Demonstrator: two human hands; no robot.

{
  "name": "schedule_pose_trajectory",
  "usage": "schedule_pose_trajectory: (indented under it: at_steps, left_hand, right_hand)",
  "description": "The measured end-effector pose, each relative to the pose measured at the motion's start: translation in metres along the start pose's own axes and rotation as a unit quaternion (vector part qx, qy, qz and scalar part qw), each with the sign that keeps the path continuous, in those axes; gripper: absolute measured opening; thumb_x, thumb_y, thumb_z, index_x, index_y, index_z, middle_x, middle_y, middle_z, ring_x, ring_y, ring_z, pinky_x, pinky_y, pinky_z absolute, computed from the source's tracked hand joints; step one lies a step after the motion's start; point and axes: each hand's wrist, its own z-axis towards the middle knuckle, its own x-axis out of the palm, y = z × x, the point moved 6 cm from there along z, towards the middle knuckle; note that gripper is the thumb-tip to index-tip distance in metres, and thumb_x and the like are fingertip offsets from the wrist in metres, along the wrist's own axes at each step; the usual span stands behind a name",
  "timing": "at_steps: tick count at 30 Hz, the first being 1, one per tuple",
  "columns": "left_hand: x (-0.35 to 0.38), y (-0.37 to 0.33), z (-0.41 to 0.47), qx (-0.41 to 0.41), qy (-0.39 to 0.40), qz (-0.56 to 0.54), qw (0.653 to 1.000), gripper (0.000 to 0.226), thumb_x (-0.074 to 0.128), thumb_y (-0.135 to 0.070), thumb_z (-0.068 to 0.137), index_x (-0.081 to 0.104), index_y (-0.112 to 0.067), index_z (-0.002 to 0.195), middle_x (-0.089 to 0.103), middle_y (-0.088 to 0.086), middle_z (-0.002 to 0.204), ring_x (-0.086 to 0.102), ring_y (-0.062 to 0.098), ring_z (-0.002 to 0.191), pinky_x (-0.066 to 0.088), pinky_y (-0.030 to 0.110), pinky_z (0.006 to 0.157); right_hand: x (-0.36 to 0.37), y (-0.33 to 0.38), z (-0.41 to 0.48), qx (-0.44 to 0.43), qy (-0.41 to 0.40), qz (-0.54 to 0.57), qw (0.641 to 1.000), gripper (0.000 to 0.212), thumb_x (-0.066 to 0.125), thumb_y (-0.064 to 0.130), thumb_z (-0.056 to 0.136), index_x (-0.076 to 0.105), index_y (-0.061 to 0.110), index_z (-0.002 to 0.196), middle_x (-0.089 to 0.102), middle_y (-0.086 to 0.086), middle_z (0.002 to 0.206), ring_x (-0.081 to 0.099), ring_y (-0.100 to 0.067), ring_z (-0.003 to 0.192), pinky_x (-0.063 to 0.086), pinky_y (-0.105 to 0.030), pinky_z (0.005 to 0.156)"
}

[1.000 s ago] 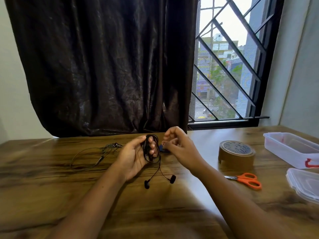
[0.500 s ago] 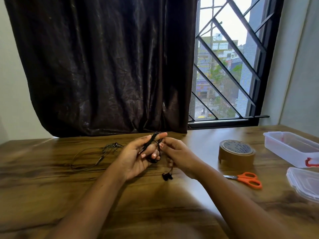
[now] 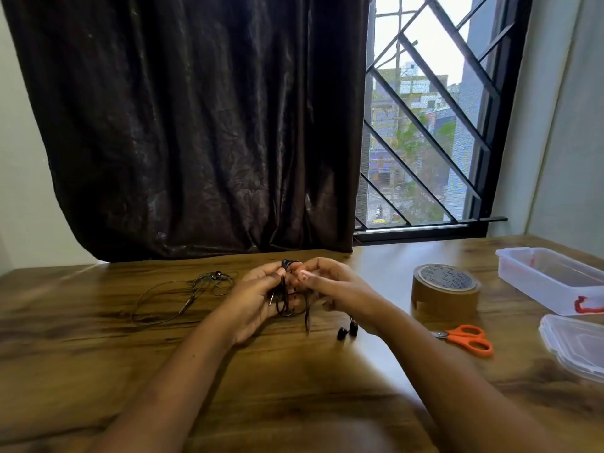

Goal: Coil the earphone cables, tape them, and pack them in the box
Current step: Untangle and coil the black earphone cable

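Both hands raised over table [image 3: 98, 371], fingertips meeting. Left hand [image 3: 258, 299] curled shut around black earphone coil [image 3: 283, 300]; plug pokes out by the palm, loop top shows above the thumb. Right hand [image 3: 336, 289] pinches closed on the same cable, just right of left fingertips. Earbuds [image 3: 347, 331] dangle below right wrist. Second earphones [image 3: 192, 289] lie loose, left of left hand. Tape [image 3: 444, 289], scissors [image 3: 465, 338], box [image 3: 552, 279], lid [image 3: 575, 344] well right of right hand.
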Motion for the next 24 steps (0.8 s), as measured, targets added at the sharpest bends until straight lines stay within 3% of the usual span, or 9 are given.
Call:
schedule_pose_trajectory:
  at_steps: [2, 6, 10, 13, 17, 20, 22, 24]
  left_hand:
    - [-0.002, -0.001, 0.001, 0.008, -0.020, 0.011, 1.000, 0.027, 0.038, -0.010, 0.100, 0.064, -0.011, 0.108, 0.070, 0.010, 0.102, 0.067, 0.019, 0.090, 0.059, 0.028, 0.065]
    - [-0.003, -0.002, 0.001, 0.010, -0.029, 0.028, 0.999, 0.028, 0.036, -0.009, 0.100, 0.062, -0.009, 0.110, 0.065, 0.009, 0.091, 0.062, 0.016, 0.076, 0.055, 0.023, 0.054]
    - [-0.001, 0.001, 0.003, 0.011, -0.016, 0.044, 0.999, 0.029, 0.036, -0.011, 0.100, 0.060, -0.006, 0.115, 0.063, 0.010, 0.088, 0.062, 0.017, 0.074, 0.053, 0.024, 0.051]
    - [0.000, 0.000, 0.004, 0.023, -0.023, 0.046, 0.998, 0.028, 0.037, -0.010, 0.100, 0.058, -0.010, 0.117, 0.062, 0.007, 0.088, 0.060, 0.014, 0.077, 0.055, 0.024, 0.057]
    - [-0.002, -0.003, 0.007, 0.054, -0.031, 0.089, 0.994, 0.028, 0.036, -0.012, 0.100, 0.063, -0.015, 0.107, 0.067, 0.007, 0.095, 0.064, 0.016, 0.085, 0.057, 0.028, 0.068]
    - [-0.006, -0.001, 0.010, 0.057, -0.052, 0.138, 0.987, 0.026, 0.039, -0.014, 0.100, 0.060, -0.013, 0.116, 0.067, 0.007, 0.107, 0.066, 0.018, 0.093, 0.058, 0.030, 0.074]
    - [-0.011, -0.003, 0.011, 0.089, -0.071, 0.263, 0.958, 0.026, 0.041, -0.017, 0.100, 0.058, -0.017, 0.119, 0.066, 0.003, 0.110, 0.064, 0.016, 0.097, 0.055, 0.032, 0.082]
    - [-0.010, -0.011, 0.009, 0.165, -0.088, 0.450, 0.873, 0.028, 0.043, -0.020, 0.099, 0.057, -0.019, 0.123, 0.066, -0.003, 0.106, 0.061, 0.010, 0.095, 0.048, 0.021, 0.078]
  right_hand:
    - [0.005, 0.003, 0.001, -0.011, 0.012, 0.005, 1.000, 0.024, 0.068, 0.023, 0.086, 0.060, 0.014, 0.106, 0.064, 0.002, 0.082, 0.059, 0.003, 0.066, 0.042, -0.008, 0.054]
    - [0.000, 0.000, 0.006, -0.028, -0.033, -0.094, 0.995, 0.029, 0.079, 0.019, 0.076, 0.059, 0.018, 0.097, 0.055, 0.011, 0.060, 0.047, 0.002, 0.053, 0.039, -0.012, 0.054]
    - [-0.007, -0.003, 0.005, -0.037, -0.086, -0.127, 0.988, 0.037, 0.076, 0.020, 0.079, 0.054, 0.023, 0.109, 0.054, 0.007, 0.079, 0.047, 0.004, 0.057, 0.041, -0.009, 0.055]
    - [-0.003, -0.007, 0.006, -0.028, -0.051, -0.137, 0.989, 0.045, 0.075, 0.023, 0.079, 0.052, 0.031, 0.116, 0.056, 0.001, 0.097, 0.050, -0.005, 0.071, 0.049, -0.017, 0.067]
    - [-0.007, -0.005, 0.008, -0.049, -0.084, -0.086, 0.992, 0.050, 0.075, 0.020, 0.080, 0.047, 0.033, 0.119, 0.053, 0.006, 0.087, 0.050, -0.004, 0.071, 0.048, -0.019, 0.070]
    - [-0.008, -0.005, 0.007, -0.021, -0.064, -0.108, 0.992, 0.032, 0.067, 0.026, 0.086, 0.054, 0.027, 0.115, 0.052, 0.008, 0.077, 0.048, -0.002, 0.067, 0.043, -0.018, 0.067]
    - [-0.002, -0.012, 0.008, 0.008, -0.034, -0.135, 0.990, 0.035, 0.066, 0.037, 0.086, 0.055, 0.025, 0.117, 0.054, 0.007, 0.079, 0.050, -0.005, 0.072, 0.042, -0.022, 0.070]
    - [0.000, -0.016, 0.010, 0.008, -0.039, -0.190, 0.981, 0.031, 0.069, 0.041, 0.082, 0.059, 0.024, 0.106, 0.054, 0.006, 0.082, 0.050, -0.007, 0.075, 0.043, -0.023, 0.070]
